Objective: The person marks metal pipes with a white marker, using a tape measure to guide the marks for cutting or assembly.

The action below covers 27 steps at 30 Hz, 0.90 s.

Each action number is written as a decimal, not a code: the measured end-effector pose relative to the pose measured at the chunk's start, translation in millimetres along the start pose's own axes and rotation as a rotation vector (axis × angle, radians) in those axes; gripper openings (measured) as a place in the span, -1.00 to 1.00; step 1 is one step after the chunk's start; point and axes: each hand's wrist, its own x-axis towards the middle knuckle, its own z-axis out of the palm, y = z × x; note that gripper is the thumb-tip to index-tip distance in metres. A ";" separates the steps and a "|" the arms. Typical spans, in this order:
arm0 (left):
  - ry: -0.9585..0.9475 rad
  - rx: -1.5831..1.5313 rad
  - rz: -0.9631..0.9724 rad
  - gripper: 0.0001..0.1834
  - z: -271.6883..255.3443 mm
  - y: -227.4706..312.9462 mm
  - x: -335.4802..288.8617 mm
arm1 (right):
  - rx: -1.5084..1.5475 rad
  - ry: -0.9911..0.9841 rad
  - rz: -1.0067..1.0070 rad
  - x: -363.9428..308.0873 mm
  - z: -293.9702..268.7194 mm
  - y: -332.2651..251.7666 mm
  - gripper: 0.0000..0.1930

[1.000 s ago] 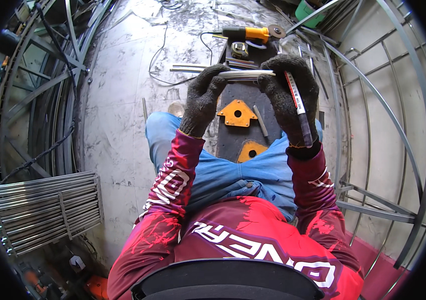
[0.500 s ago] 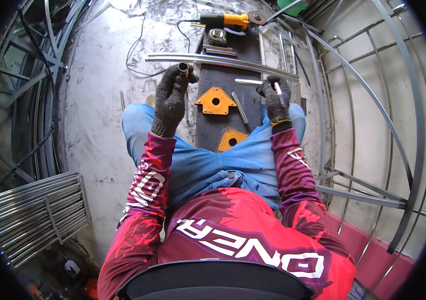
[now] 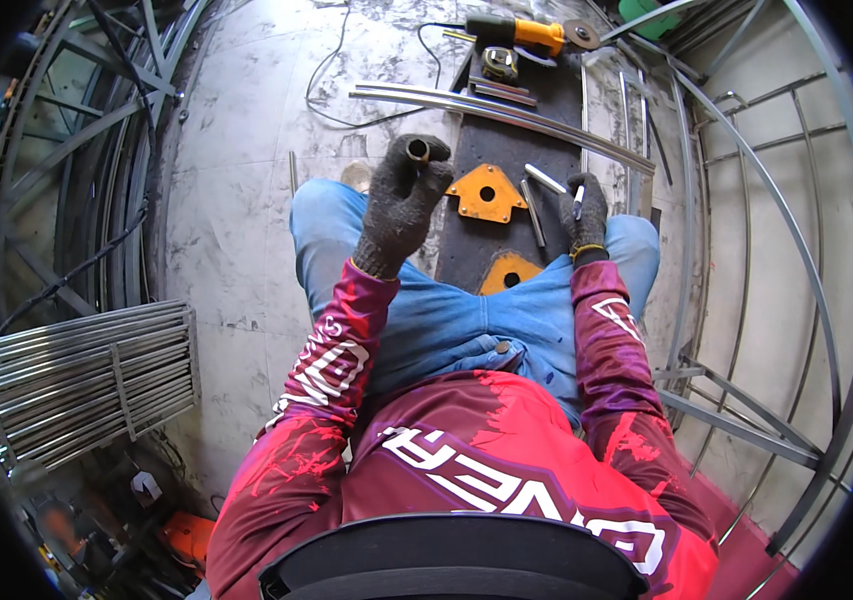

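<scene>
My left hand (image 3: 398, 205), in a dark knit glove, is closed around a short metal tube (image 3: 417, 149) whose round open end faces up. Gloved as well, my right hand (image 3: 587, 215) is closed on a white marker (image 3: 578, 203). A slim, light, shiny rod-like piece (image 3: 545, 179) sticks out from its fingers toward the left; its kind is unclear. Between my hands, an orange arrow-shaped welding magnet (image 3: 486, 194) lies on a dark board (image 3: 462, 240). Beside it rests a thin metal tube (image 3: 532, 213). A second orange magnet (image 3: 509, 272) is partly hidden by my jeans.
Long shiny tubes (image 3: 506, 113) lie across the board. Behind them are short tube pieces (image 3: 504, 94), a tape measure (image 3: 499, 63) and a yellow angle grinder (image 3: 536, 37) with its cord. Metal frames (image 3: 816, 230) stand right; a tube rack (image 3: 81, 375) stands left.
The view has shifted, so the scene sits farther right. Both hands have come slightly nearer my body with what they hold. The light piece in my right hand has tilted.
</scene>
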 end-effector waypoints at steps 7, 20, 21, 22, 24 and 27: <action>0.066 0.146 0.049 -0.77 -1.8 9.8 -1.4 | -0.214 -0.172 -0.006 -9.3 -2.2 -24.5 -0.76; 0.125 0.240 0.100 -0.74 -1.3 7.1 14.4 | -0.336 -0.280 0.091 -11.1 -7.7 -41.4 -0.72; 0.130 0.242 0.112 -0.72 -1.8 7.2 15.2 | -0.340 -0.285 0.076 -13.1 -9.2 -42.3 -0.72; 0.134 0.243 0.112 -0.72 -2.6 7.4 15.4 | -0.344 -0.289 0.060 -13.8 -10.4 -45.0 -0.71; 0.148 0.232 0.082 -0.70 -2.1 7.9 16.9 | -0.333 -0.224 0.052 -7.2 -9.8 -35.9 -0.71; 0.157 0.225 0.098 -0.71 -2.7 7.6 18.4 | -0.084 -0.013 0.012 -2.3 -11.1 -41.7 -0.77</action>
